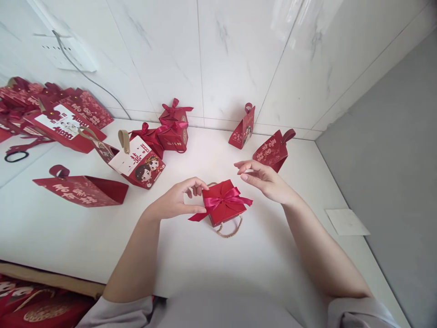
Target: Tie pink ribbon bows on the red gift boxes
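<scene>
A red gift box [221, 207] with folded top flaps lies on the white table in front of me. A magenta ribbon bow [226, 198] is tied over its top, and a twisted rope handle [230, 234] sticks out on the near side. My left hand [180, 198] is at the box's left edge, thumb and curled fingers apart, the thumb tip beside a ribbon tail. Whether it touches the box I cannot tell. Above and to the right of the box, my right hand [266, 180] hovers with fingers apart and nothing in it.
Ribbon-tied red boxes [173, 130] stand by the tiled wall. Red bags with strap handles stand left [82, 189] and right [273, 150]. A printed box [141, 161], black-handled scissors [17, 157] and a pile of red boxes [64, 120] are leftward. A white card [346, 222] lies at right.
</scene>
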### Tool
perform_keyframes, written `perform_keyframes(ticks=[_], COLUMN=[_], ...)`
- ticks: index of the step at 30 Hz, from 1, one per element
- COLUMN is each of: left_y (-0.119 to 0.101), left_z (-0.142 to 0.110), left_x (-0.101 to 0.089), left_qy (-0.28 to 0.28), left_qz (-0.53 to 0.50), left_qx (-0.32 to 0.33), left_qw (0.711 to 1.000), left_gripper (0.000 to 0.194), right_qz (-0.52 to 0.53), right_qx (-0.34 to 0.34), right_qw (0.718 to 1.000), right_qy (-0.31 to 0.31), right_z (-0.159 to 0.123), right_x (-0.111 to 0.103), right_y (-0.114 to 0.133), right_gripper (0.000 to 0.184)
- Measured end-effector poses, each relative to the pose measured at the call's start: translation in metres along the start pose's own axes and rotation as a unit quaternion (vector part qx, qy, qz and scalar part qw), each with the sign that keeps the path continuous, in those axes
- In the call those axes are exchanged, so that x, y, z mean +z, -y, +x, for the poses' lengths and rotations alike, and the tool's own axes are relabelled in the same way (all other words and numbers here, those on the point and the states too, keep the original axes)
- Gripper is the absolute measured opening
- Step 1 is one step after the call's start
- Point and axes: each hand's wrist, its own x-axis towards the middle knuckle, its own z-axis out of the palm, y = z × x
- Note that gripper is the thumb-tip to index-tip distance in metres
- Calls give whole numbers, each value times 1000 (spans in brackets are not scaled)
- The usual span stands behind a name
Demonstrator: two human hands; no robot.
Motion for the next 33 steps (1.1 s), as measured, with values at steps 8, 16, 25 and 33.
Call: perform_keyframes(ticks=[8,16,25,33], left_y=[18,19,44,43], left_z=[4,13,37,38], left_x=[5,38,43,37], left_qy=[-41,-52,-186,-366], left_qz=[-37,-72,-92,-34], left_qx=[-20,45,88,176], left_qw=[998,995,974,913], left_gripper=[50,142,129,121], right_qz=[-68,-154,-103,31], right_qx=[46,115,106,65], right_qw=[974,972,987,994], right_qy=[211,134,66,81], right_z=[-15,-8,1,1], right_x=[-12,0,9,19], right_y=[-7,-6,-13,-5], right_gripper=[102,53,40,37])
